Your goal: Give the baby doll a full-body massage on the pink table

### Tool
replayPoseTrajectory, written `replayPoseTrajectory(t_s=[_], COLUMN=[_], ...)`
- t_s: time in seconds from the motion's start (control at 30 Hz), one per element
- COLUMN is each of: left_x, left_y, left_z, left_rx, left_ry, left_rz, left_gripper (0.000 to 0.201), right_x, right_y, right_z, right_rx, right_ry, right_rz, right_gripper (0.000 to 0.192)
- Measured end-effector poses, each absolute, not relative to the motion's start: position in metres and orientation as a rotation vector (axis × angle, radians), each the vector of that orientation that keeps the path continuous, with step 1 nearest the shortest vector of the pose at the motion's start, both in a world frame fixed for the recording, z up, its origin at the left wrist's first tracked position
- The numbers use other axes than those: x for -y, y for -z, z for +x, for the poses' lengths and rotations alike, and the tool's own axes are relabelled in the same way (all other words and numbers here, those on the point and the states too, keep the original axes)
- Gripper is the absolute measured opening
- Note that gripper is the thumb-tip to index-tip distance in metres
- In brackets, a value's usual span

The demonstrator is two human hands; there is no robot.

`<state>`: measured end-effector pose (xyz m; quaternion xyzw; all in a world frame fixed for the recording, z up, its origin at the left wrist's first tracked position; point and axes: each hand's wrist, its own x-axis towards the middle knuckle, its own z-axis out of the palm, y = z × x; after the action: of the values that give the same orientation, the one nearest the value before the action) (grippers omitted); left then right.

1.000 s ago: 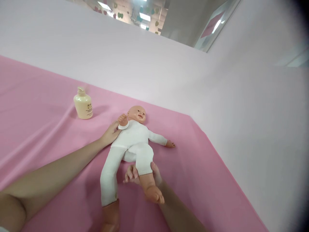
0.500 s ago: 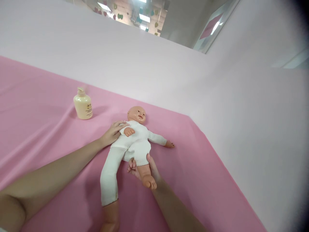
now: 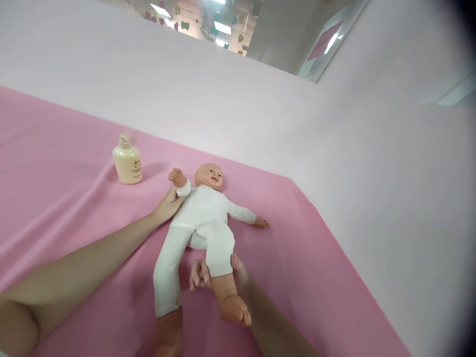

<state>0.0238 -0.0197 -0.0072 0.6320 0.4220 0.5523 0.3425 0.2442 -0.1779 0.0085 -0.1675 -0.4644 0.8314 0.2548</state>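
A baby doll (image 3: pixel 201 208) in a white suit lies face up on a pink sheet (image 3: pixel 297 277), its head pointing away from me. My left hand (image 3: pixel 170 204) is at the doll's arm on the left and grips it below the raised hand; part of my fingers is hidden behind the arm. My right hand (image 3: pixel 238 272) is wrapped from beneath around the lower part of the bent leg, just above the bare ankle, with the thumb on its right side. The other leg (image 3: pixel 167 277) stretches towards me, and the other arm (image 3: pixel 241 213) lies out to the right.
A cream-coloured pump bottle (image 3: pixel 127 161) stands upright on the sheet, left of the doll's head. Behind and to the right rises a white wall (image 3: pixel 260 109), with a window (image 3: pixel 208 25) at the top.
The doll's left-hand arm has swung from across its chest up and outward beside its head. The bent leg has been drawn towards me and straightened somewhat, my right hand moving with it.
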Motion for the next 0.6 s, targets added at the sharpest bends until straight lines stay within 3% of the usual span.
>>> replayPoseTrajectory(t_s=[0.27,0.6], left_x=[0.020,0.020], left_y=[0.001,-0.001], left_z=[0.021,0.022], left_rx=[-1.125,-1.125], left_ry=[-1.558,-1.582], left_rz=[1.271,1.247], left_gripper=[0.040,0.037], right_x=[0.179,0.179], right_y=[-0.026,-0.023], right_z=[0.244,0.247], right_rx=[1.464,1.472], right_ry=[-2.496,-2.635], right_rz=[-0.337,-0.242], right_gripper=[0.066,0.080])
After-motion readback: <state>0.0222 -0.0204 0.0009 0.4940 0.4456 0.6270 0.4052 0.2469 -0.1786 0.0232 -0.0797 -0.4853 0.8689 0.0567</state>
